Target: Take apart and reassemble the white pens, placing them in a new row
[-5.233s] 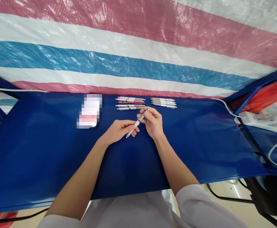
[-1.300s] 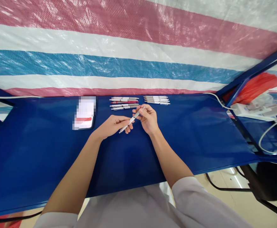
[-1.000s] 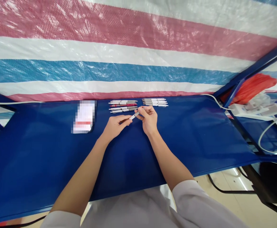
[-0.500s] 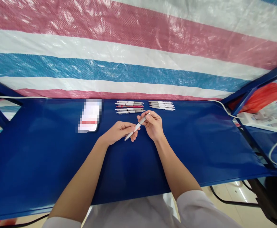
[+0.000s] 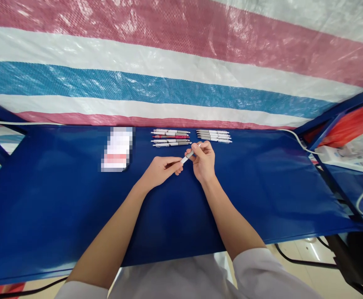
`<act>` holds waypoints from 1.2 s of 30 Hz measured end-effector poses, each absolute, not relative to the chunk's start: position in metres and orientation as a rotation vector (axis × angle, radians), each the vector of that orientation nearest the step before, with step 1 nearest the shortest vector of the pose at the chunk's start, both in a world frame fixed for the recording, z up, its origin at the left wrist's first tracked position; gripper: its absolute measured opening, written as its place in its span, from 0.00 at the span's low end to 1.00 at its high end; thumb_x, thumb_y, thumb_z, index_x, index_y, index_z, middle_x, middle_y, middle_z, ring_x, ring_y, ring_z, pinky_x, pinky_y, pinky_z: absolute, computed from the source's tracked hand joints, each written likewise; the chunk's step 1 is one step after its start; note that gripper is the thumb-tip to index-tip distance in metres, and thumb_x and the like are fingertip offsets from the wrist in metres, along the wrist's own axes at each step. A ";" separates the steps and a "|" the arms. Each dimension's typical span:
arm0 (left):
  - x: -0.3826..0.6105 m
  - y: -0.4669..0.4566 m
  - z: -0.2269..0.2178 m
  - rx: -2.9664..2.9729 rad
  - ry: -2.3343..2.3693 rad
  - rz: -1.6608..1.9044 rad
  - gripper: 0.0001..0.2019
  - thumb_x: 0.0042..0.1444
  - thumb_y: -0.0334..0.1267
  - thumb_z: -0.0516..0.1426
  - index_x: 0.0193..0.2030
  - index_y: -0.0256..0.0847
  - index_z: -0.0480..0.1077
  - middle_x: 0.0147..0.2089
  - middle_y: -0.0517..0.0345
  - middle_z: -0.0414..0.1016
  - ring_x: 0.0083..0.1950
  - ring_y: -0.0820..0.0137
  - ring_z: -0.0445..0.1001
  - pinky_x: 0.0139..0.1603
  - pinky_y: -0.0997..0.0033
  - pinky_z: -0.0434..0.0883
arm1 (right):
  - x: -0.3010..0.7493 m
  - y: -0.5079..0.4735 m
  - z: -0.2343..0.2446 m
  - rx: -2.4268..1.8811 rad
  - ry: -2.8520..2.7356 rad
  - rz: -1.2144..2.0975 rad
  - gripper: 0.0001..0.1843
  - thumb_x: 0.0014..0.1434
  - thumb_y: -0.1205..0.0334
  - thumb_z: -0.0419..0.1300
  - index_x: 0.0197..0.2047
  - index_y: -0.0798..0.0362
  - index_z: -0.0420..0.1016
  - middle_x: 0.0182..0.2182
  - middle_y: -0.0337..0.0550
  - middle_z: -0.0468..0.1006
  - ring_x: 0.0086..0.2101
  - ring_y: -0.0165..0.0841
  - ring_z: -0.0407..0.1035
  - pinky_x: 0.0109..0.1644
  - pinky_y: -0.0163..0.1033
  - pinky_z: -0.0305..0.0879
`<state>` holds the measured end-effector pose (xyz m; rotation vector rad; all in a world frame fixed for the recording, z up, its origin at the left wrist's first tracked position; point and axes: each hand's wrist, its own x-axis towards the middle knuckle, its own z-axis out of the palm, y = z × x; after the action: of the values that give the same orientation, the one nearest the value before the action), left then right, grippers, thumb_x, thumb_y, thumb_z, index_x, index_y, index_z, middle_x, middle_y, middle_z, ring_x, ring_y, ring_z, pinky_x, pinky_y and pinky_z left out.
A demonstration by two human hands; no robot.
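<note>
A white pen with a grey grip (image 5: 187, 156) slants between my two hands above the blue table. My left hand (image 5: 163, 169) is closed around its lower white end, which the fingers largely hide. Near the upper grey part and tip, my right hand (image 5: 205, 160) pinches the pen between thumb and fingers. Just beyond the hands lies a group of pens (image 5: 170, 143), mostly white and grey, with a red pen (image 5: 169, 136) among them. A second group of white pens (image 5: 214, 136) rests to its right, side by side.
A phone (image 5: 117, 149), its screen blurred out, lies on the blue table (image 5: 59, 199) left of the pens. Striped plastic sheeting (image 5: 169, 91) hangs along the back edge. At the right are a white power strip (image 5: 346, 160) and a red bag (image 5: 358, 124).
The pen's lower end has gone from plain view into my left hand, which now covers it. My right hand has shifted slightly along the grip. The camera view has moved a little.
</note>
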<state>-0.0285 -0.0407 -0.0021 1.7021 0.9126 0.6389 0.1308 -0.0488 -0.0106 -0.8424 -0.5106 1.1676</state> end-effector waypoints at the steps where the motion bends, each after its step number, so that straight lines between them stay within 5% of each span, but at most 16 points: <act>1: -0.027 -0.041 -0.006 1.746 0.956 0.697 0.15 0.61 0.48 0.56 0.38 0.40 0.78 0.32 0.58 0.79 0.33 0.69 0.77 0.40 0.72 0.73 | 0.130 -0.048 -0.011 -0.871 -0.491 1.141 0.22 0.43 0.59 0.73 0.27 0.49 0.60 0.25 0.26 0.73 0.24 0.24 0.74 0.30 0.33 0.76; 8: -0.030 -0.038 -0.005 1.597 0.909 0.685 0.14 0.60 0.47 0.57 0.38 0.39 0.78 0.32 0.57 0.79 0.31 0.70 0.77 0.40 0.70 0.74 | 0.131 -0.050 -0.010 -0.832 -0.507 1.222 0.16 0.44 0.56 0.72 0.31 0.48 0.69 0.28 0.29 0.77 0.29 0.26 0.77 0.33 0.32 0.76; 15: -0.040 -0.040 0.012 1.346 0.703 0.474 0.16 0.59 0.50 0.59 0.35 0.37 0.79 0.28 0.53 0.77 0.28 0.69 0.75 0.28 0.71 0.70 | 0.136 -0.056 -0.010 -0.737 -0.616 1.363 0.16 0.44 0.52 0.73 0.32 0.48 0.74 0.29 0.32 0.79 0.32 0.31 0.79 0.32 0.33 0.77; 26: -0.029 -0.039 -0.010 1.700 1.006 0.810 0.12 0.58 0.45 0.60 0.43 0.41 0.79 0.32 0.60 0.80 0.33 0.69 0.78 0.41 0.71 0.75 | 0.131 -0.049 -0.009 -0.898 -0.479 1.115 0.21 0.41 0.57 0.75 0.26 0.50 0.65 0.27 0.29 0.78 0.26 0.27 0.77 0.31 0.34 0.77; 36: -0.035 -0.039 0.002 1.349 0.788 0.637 0.13 0.60 0.47 0.59 0.40 0.38 0.78 0.34 0.52 0.81 0.32 0.67 0.79 0.37 0.68 0.76 | 0.136 -0.055 -0.010 -0.793 -0.618 1.279 0.15 0.45 0.57 0.73 0.36 0.47 0.76 0.36 0.35 0.82 0.39 0.34 0.80 0.34 0.33 0.78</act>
<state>-0.0353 -0.0388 0.0020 1.3491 0.7883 0.6369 0.1356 -0.0549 -0.0102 -0.7927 -0.6182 1.2792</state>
